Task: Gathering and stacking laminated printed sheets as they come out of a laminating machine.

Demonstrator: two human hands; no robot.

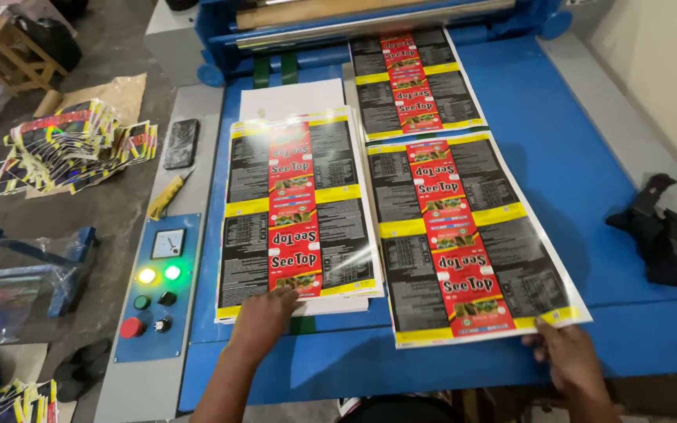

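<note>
The left hand [264,313] lies flat, fingers spread, on the near edge of a stack of glossy printed sheets [299,211], its grip pressing rather than closed on anything. The right hand [570,356] pinches the near corner of a single printed sheet [468,235] that lies just beside the stack. Both rest on the blue counter [581,157] of a machine, where another printed sheet [413,82] comes out from under a roller [370,23] at the far end. A black pouch [656,231] sits to the right. On the grey side panel [154,278] are lit lamps, buttons, a dial, a yellow knife [168,196] and a dark phone [181,143]. On the concrete floor [119,196] beyond lie heaps of cut labels [72,145] and a wooden stool [5,51].
</note>
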